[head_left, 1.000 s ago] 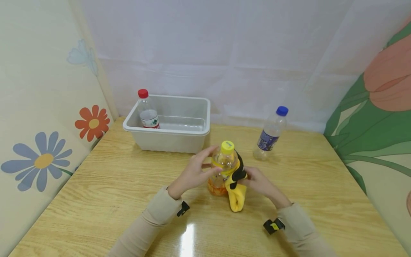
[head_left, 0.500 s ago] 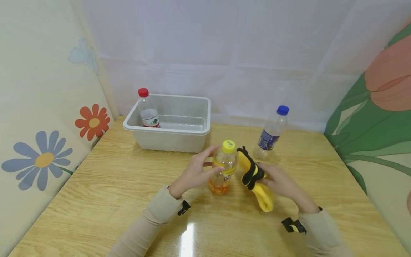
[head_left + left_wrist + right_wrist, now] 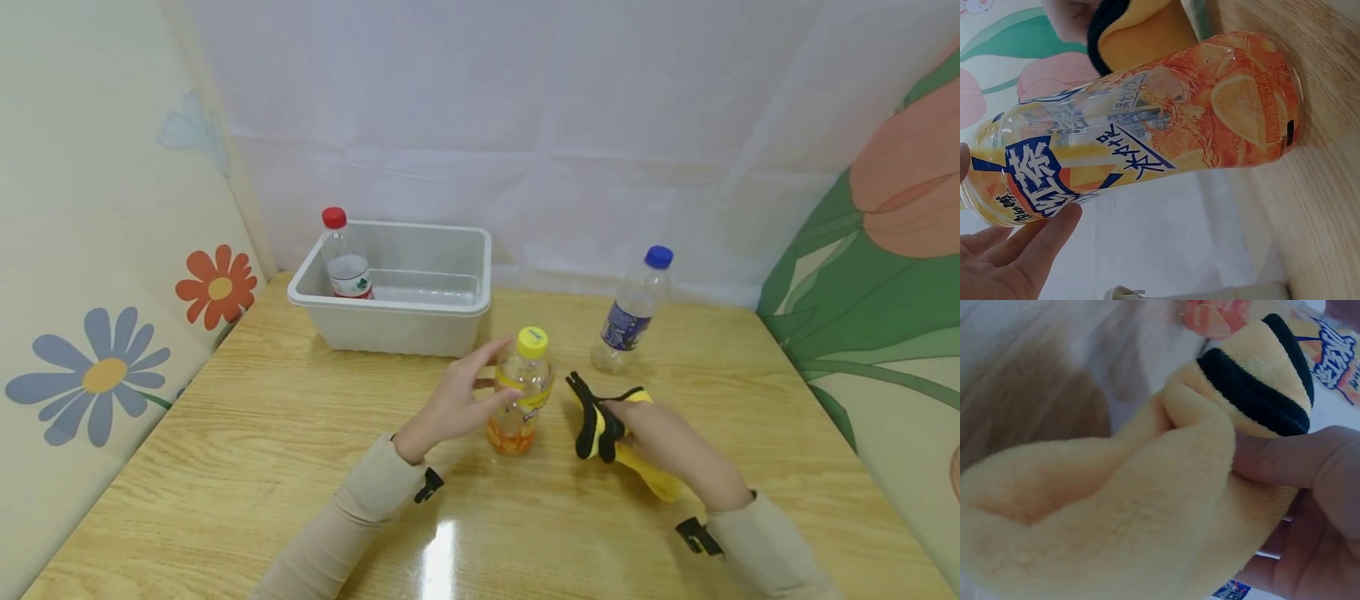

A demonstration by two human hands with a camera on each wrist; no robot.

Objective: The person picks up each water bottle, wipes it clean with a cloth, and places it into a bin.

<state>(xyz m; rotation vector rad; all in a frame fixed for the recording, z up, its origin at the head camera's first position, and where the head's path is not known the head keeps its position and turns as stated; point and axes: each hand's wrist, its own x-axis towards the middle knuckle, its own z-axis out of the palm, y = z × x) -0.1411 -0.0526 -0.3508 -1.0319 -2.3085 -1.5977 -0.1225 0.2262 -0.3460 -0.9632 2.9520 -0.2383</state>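
A clear iced-tea bottle (image 3: pixel 528 398) with a yellow cap stands upright on the table, orange slices printed around its base. My left hand (image 3: pixel 454 408) holds it near the label's upper part, thumb on the near side; fingers (image 3: pixel 1047 240) lie against the label in the left wrist view. To the right of the bottle, my right hand (image 3: pixel 663 437) pinches a folded yellow plush cloth (image 3: pixel 1147 500) trimmed with black bands. The thumb presses into its fold, and part of the cloth hangs below the hand. A gap separates cloth and bottle in the head view.
A pale grey bin (image 3: pixel 390 327) stands at the back left, holding a red-capped bottle (image 3: pixel 347 271) in its left end. A blue-capped bottle (image 3: pixel 628 323) stands at the back right, beyond the cloth. White sheeting (image 3: pixel 525 150) closes off the rear.
My right hand has drawn the cloth off the bottle's side and away to the right, turning it. The left hand and the bottle have stayed in place.
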